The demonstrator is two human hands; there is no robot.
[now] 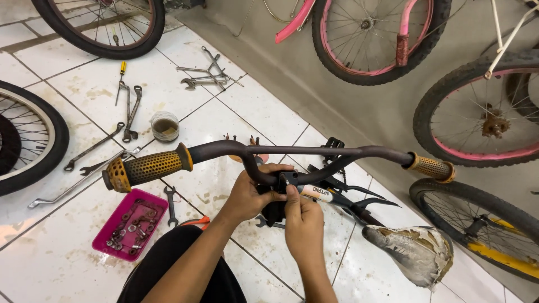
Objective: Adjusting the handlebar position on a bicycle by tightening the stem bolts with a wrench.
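A small bicycle stands in front of me with a dark handlebar [292, 150], a yellow left grip [147, 168] and a yellow right grip [431, 167]. My left hand [250, 193] wraps around the black stem clamp [274, 210] under the bar's middle. My right hand [303, 216] pinches a small part at the top of that clamp with thumb and fingertips; the part itself is too small to identify. The torn white saddle [418, 249] sits to the lower right.
A pink tray [106, 238] of nuts and washers lies on the white tiled floor at left. Several wrenches [132, 112] and a small tub [165, 126] lie beyond it. Bicycle wheels stand at left [33, 140], top [382, 39] and right [477, 112].
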